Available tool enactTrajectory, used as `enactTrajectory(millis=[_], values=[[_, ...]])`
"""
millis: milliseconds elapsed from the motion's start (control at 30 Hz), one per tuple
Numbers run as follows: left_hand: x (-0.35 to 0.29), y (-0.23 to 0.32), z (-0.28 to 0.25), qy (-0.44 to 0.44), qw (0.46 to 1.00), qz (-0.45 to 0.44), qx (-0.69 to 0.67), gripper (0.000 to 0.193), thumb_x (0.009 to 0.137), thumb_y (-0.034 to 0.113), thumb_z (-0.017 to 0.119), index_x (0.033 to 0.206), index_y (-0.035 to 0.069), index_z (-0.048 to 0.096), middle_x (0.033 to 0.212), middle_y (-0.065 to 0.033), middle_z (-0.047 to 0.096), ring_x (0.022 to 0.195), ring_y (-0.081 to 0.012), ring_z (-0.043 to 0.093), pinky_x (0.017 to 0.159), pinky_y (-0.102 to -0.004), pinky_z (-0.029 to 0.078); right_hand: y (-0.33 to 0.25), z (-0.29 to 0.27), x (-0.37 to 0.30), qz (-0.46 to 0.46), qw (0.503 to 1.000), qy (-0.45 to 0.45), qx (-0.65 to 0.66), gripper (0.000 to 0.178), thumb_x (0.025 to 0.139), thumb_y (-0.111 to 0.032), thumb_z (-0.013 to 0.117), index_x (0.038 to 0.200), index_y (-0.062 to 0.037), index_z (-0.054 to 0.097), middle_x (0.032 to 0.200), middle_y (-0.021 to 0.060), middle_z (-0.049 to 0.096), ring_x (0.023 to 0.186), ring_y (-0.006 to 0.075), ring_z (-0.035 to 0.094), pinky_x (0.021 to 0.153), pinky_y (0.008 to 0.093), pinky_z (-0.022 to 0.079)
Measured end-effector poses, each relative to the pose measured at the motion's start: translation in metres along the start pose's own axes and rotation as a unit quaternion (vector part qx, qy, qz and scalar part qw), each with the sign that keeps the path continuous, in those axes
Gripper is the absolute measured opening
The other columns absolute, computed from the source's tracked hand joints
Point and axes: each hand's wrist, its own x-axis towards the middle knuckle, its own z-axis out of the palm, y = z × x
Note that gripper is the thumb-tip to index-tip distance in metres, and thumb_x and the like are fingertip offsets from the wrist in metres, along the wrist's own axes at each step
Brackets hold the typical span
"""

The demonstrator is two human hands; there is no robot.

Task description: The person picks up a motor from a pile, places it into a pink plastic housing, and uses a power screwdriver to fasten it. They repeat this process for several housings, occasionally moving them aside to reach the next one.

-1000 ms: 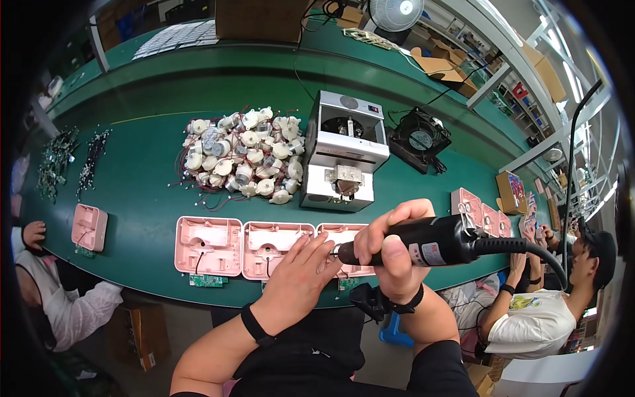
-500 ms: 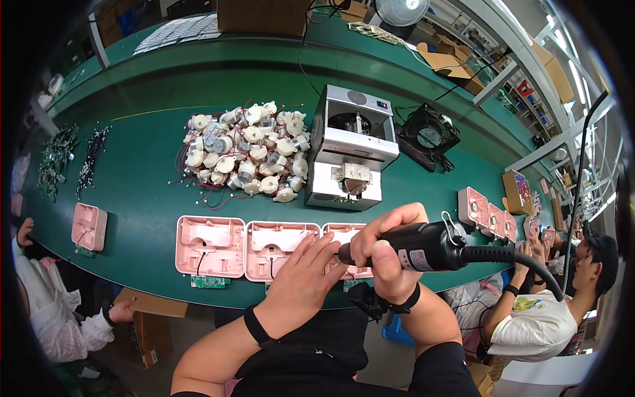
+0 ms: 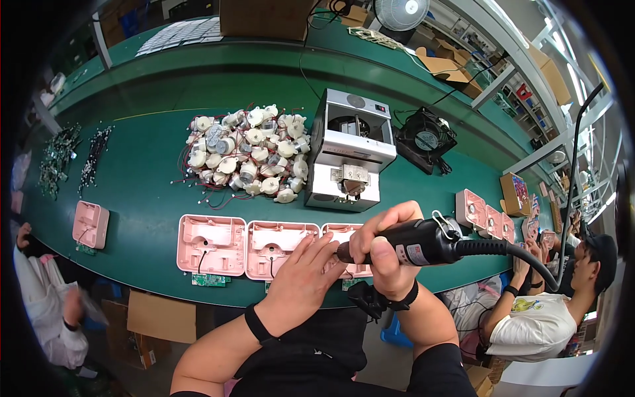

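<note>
My right hand point(image 3: 390, 261) is wrapped round a black electric screwdriver point(image 3: 426, 242), held nearly level with its nose pointing left. My left hand point(image 3: 296, 284) lies with stretched fingers across the middle pink plastic housing point(image 3: 281, 233) and the right pink housing point(image 3: 342, 229). Its fingertips are beside the screwdriver's nose; the bit and the spot under it are hidden by my hands. A third pink housing point(image 3: 211, 228) sits at the left of this row, open side up. A black wire runs from it to a green circuit board point(image 3: 210, 280) at the table edge.
Behind the row are a heap of small wired motors point(image 3: 248, 152) and a grey-white machine point(image 3: 344, 178). A black fan point(image 3: 423, 137) stands right of it. More pink housings lie left point(image 3: 90, 223) and right point(image 3: 471, 206). Co-workers sit on both sides; the screwdriver's cable point(image 3: 542, 268) arcs right.
My hands and the screwdriver hold almost the same place. At the left, the co-worker's lower hand has moved and is blurred, and the cardboard flap below the table stands differently.
</note>
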Motion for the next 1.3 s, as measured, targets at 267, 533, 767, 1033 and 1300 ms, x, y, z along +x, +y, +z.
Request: enactTrajectory(millis=[267,533,767,1033,1300], values=[[0.003,-0.001,-0.005,0.000,1.000,0.005,0.004,0.036,0.085,0.012,0.056,0.120,0.008,0.062,0.126,-0.0134,0.054,0.136,-0.0295,0.039,0.117,-0.0452,0.026,-0.005,0.002,0.003,0.022,0.999,0.027,0.003,0.035,0.090,-0.018,0.067,0.108,-0.0067,0.039,0.074,0.0099,0.054,0.056,0.0162,0.052,0.057,0.0334,0.050],[-0.002,0.008,-0.018,-0.013,1.000,-0.002,-0.022,0.054,0.081,0.012,0.066,0.133,0.005,0.053,0.135,-0.0161,0.050,0.136,-0.0339,0.039,0.116,-0.0457,0.029,-0.051,-0.003,0.059,-0.063,0.991,0.091,0.070,0.024,0.094,-0.012,0.059,0.109,-0.0064,0.041,0.074,0.0091,0.054,0.056,0.0172,0.053,0.056,0.0345,0.049],[-0.040,-0.005,-0.090,0.028,0.992,-0.118,-0.040,0.067,0.076,0.019,0.079,0.134,0.002,0.051,0.135,-0.0192,0.052,0.131,-0.0369,0.047,0.109,-0.0461,0.039,-0.030,-0.008,0.099,-0.066,0.990,0.123,0.010,0.017,0.096,-0.012,0.057,0.105,-0.0053,0.045,0.073,0.0085,0.054,0.056,0.0173,0.053,0.052,0.0331,0.048],[-0.062,-0.083,-0.167,0.069,0.971,-0.228,-0.008,0.045,0.081,0.021,0.076,0.118,0.000,0.062,0.116,-0.0189,0.066,0.108,-0.0381,0.063,0.091,-0.0432,0.051,-0.036,-0.013,0.071,-0.025,0.987,0.148,0.056,0.016,0.097,-0.016,0.057,0.108,-0.0080,0.049,0.071,0.0053,0.052,0.053,0.0159,0.051,0.049,0.0309,0.044],[0.003,-0.177,-0.181,0.020,0.971,-0.203,0.122,0.035,0.080,0.022,0.077,0.109,0.008,0.066,0.106,-0.0135,0.069,0.096,-0.0334,0.066,0.080,-0.0412,0.053,-0.092,-0.027,-0.060,-0.060,0.962,0.249,0.092,0.036,0.091,-0.023,0.068,0.109,-0.0075,0.040,0.074,0.0065,0.051,0.054,0.0161,0.050,0.051,0.0300,0.046]])
